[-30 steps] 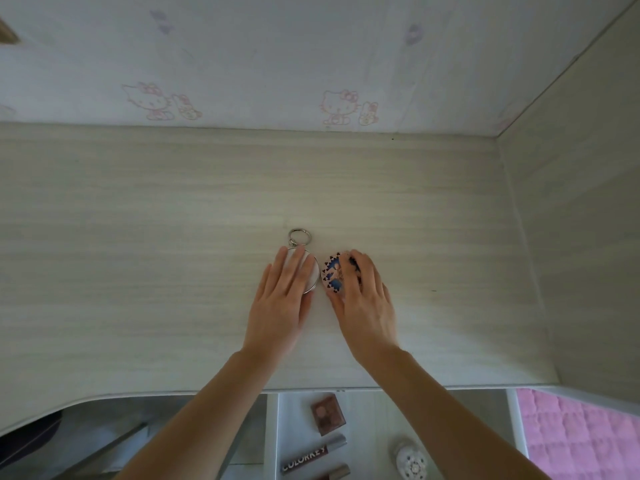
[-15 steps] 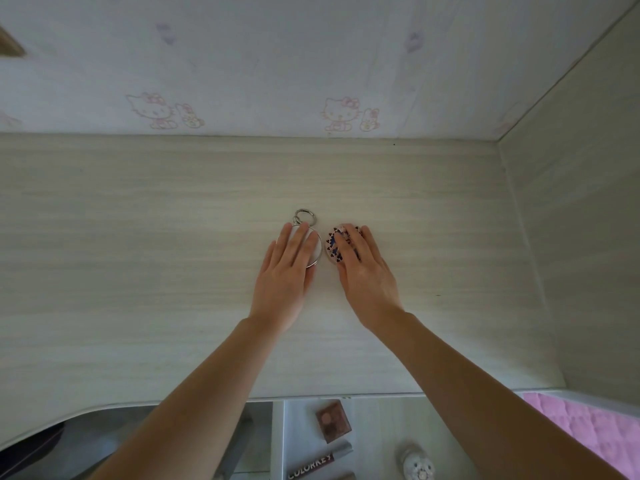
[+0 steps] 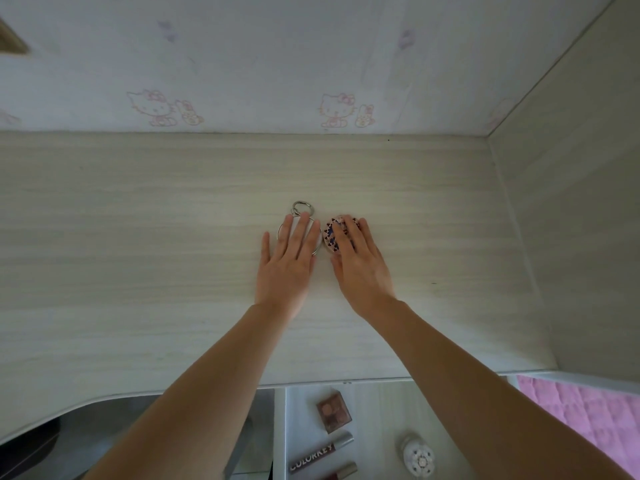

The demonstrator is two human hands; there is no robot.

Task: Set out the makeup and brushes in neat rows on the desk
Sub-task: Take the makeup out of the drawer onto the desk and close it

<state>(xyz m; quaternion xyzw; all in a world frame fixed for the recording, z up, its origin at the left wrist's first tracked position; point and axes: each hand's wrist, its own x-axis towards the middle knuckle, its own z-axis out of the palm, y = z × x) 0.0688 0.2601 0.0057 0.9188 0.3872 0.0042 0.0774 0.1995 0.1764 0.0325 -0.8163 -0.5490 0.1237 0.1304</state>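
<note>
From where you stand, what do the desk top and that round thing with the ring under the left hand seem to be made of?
The desk looks like pale wood-grain laminate with a matte finish: even grey-beige streaks, no glare. Real wood cannot be ruled out. The round mirror under the left hand seems to be rimmed in polished metal: a thin silvery edge and a shiny ring at its top. Its face is mostly covered by the fingers.

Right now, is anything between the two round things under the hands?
No. In the head view only a thin strip of bare desk separates the round mirror from the patterned compact.
</note>
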